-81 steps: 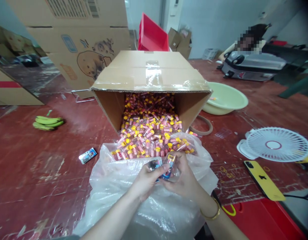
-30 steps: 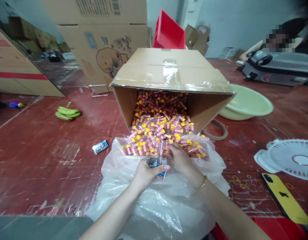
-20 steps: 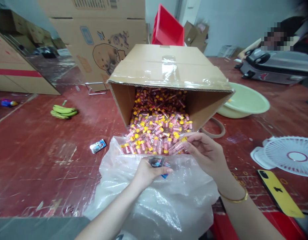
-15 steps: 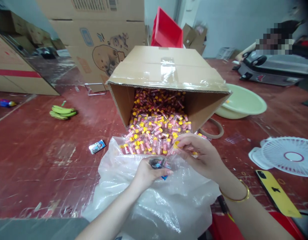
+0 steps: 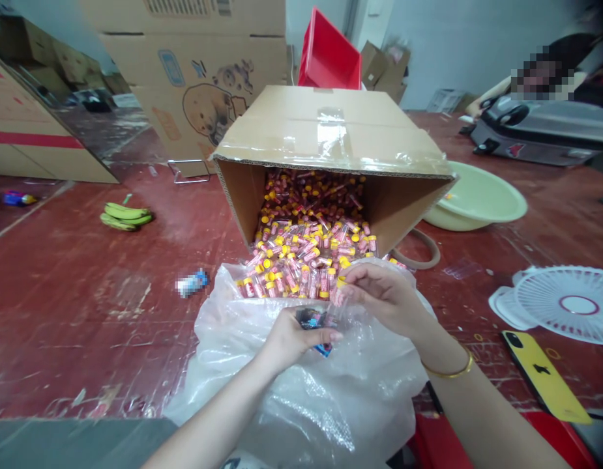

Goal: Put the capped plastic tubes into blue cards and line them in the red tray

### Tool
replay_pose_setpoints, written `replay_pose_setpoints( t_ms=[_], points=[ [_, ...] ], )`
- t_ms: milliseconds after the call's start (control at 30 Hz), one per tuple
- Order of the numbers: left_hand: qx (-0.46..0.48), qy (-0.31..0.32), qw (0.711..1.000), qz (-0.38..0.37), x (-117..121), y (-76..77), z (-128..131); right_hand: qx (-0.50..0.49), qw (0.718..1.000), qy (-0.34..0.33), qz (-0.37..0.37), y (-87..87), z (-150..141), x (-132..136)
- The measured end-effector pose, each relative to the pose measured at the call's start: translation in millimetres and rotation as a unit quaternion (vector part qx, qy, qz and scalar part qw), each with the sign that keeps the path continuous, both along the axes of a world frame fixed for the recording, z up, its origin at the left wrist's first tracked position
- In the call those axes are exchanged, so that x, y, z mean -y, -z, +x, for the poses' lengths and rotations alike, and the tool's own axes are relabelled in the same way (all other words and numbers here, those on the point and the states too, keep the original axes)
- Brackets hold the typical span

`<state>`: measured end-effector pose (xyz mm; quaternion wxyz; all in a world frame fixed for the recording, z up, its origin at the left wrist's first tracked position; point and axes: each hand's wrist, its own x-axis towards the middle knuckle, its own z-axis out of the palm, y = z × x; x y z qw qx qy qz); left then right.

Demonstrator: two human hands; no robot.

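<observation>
My left hand point(image 5: 294, 339) is closed around a small dark-and-blue printed packet point(image 5: 315, 319), held low over a translucent plastic sheet point(image 5: 301, 397). Just right of it, my right hand point(image 5: 382, 293) pinches a small clear tube with a yellow cap point(image 5: 341, 283) and pink contents. The tube's lower end hangs close to the packet; whether they touch I cannot tell. Beyond both hands, a cardboard box point(image 5: 325, 130) lies on its side, its opening towards me. Many similar yellow-capped tubes point(image 5: 306, 251) spill from it onto the near edge of the sheet.
Bananas point(image 5: 126, 216) and a small blurred packet point(image 5: 192, 284) lie on the red floor at left. To the right are a pale green basin point(image 5: 482, 198), a white fan grille point(image 5: 570, 306) and a yellow phone point(image 5: 545, 378). A person sits behind a grey suitcase point(image 5: 545, 130).
My right hand has shifted slightly left and tilted the yellow-capped tube more upright, nearer the packet. My left hand keeps its grip almost in place. The view has moved slightly.
</observation>
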<state>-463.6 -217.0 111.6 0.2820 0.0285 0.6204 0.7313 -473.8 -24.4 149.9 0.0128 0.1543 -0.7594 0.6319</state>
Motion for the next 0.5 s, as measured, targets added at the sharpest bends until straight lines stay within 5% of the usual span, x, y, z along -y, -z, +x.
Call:
replay_pose_setpoints(
  t_ms=[133, 267, 367, 500],
  points=[
    [0.13, 0.008, 0.99, 0.061, -0.8, -11.0, 0.7, 0.071, 0.994, 0.056, -0.058, 15.6, -2.7, 1.5],
    [0.215, -0.035, 0.966, 0.137, -8.1, -13.8, -2.9, 0.116, 0.99, 0.005, -0.075, 30.2, 12.7, 12.3],
    [0.247, -0.078, 0.951, 0.167, -17.1, -14.1, -6.2, 0.075, 0.997, 0.002, -0.015, 38.3, 31.6, 26.0],
    [0.236, -0.077, 0.958, 0.145, -22.3, -16.2, -6.2, 0.023, 0.994, 0.095, 0.045, 47.5, 44.4, 37.6]
  ],
)
